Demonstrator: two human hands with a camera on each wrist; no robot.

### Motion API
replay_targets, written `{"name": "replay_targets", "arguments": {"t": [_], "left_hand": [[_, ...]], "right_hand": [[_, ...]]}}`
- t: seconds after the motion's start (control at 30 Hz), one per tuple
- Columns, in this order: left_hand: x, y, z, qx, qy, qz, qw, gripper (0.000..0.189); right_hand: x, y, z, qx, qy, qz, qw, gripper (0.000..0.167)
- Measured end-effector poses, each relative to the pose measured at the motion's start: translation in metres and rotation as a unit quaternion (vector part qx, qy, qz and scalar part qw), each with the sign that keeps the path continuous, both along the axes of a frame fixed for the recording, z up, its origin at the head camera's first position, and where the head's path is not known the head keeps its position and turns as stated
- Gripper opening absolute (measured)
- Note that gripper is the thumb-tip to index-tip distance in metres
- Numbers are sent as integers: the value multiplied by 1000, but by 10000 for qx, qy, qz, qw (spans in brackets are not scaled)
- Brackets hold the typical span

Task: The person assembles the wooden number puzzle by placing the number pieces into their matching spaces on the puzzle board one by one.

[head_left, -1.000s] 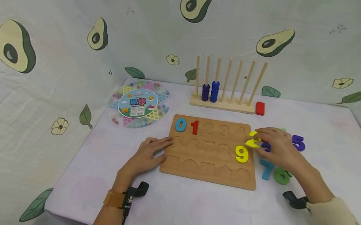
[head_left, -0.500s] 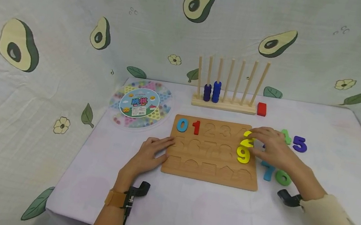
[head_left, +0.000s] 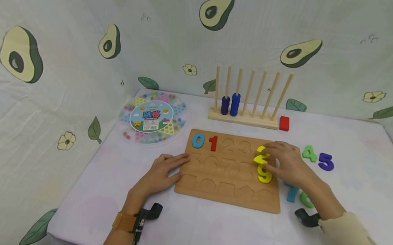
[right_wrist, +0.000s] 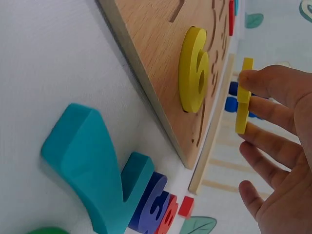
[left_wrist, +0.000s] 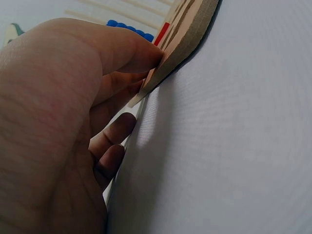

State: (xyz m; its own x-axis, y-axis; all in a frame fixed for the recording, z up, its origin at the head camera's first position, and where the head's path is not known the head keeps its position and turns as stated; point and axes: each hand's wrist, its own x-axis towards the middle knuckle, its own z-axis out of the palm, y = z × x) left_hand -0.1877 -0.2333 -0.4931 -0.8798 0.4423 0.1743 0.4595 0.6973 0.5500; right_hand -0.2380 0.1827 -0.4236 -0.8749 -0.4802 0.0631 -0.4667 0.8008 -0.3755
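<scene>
Between thumb and fingertips my right hand point(head_left: 287, 162) pinches a yellow number 2 point(head_left: 260, 159), raised over the right part of the wooden puzzle board point(head_left: 224, 193). The right wrist view has the piece edge-on, apart from the board. Just below it in the head view, a yellow 9 point(right_wrist: 189, 70) sits in its recess. A blue 0 point(head_left: 198, 140) and a red 1 point(head_left: 213, 143) lie in the top row. At the board's left edge rests my left hand point(head_left: 160, 174), its thumb and fingers touching the wood without gripping it.
Right of the board lie a green 4 point(head_left: 310, 153), a purple 5 point(head_left: 326, 161), a teal 7 point(right_wrist: 87, 161) and other numbers, partly covered by the right hand. Behind stand a peg rack point(head_left: 243, 120) and a red block point(head_left: 284, 123). A round game box point(head_left: 152, 116) is at the back left.
My right hand has carried the yellow 2 leftward from the board's right edge to over the board, uncovering the green 4. The left hand has stayed in place.
</scene>
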Motion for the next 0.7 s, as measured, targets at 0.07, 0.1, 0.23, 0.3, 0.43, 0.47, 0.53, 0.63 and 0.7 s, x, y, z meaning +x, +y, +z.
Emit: {"name": "replay_targets", "arguments": {"t": [0.07,0.1,0.23,0.3,0.43,0.47,0.53,0.63,0.7], "left_hand": [[0,0,0,-7,51,-2,10000,50],[0,-1,0,-16,76,-2,10000,50],[-1,-2,-1,-51,-37,14,10000,50],[0,-2,-1,-67,-111,36,9999,50],[2,-1,-1,-61,-235,83,9997,51],[2,0,-1,-51,-244,93,9996,51],[3,0,-1,-54,-256,107,9996,51],[4,1,-1,-61,-223,134,9996,51],[5,2,0,-48,-211,146,9997,51]], "right_hand": [[-2,-2,0,-12,-12,68,10000,36],[-2,-3,0,-18,-17,93,10000,35],[-5,-8,-2,-15,14,122,9999,34],[-5,-11,-3,-39,15,99,9999,34],[-5,-16,-2,-65,37,103,9999,34],[-5,-18,-2,-64,58,132,9999,34],[-6,-20,-3,-44,116,164,9998,33],[-7,-23,-5,-55,177,205,9996,33],[-8,-25,-6,-62,180,200,9996,33]]}}
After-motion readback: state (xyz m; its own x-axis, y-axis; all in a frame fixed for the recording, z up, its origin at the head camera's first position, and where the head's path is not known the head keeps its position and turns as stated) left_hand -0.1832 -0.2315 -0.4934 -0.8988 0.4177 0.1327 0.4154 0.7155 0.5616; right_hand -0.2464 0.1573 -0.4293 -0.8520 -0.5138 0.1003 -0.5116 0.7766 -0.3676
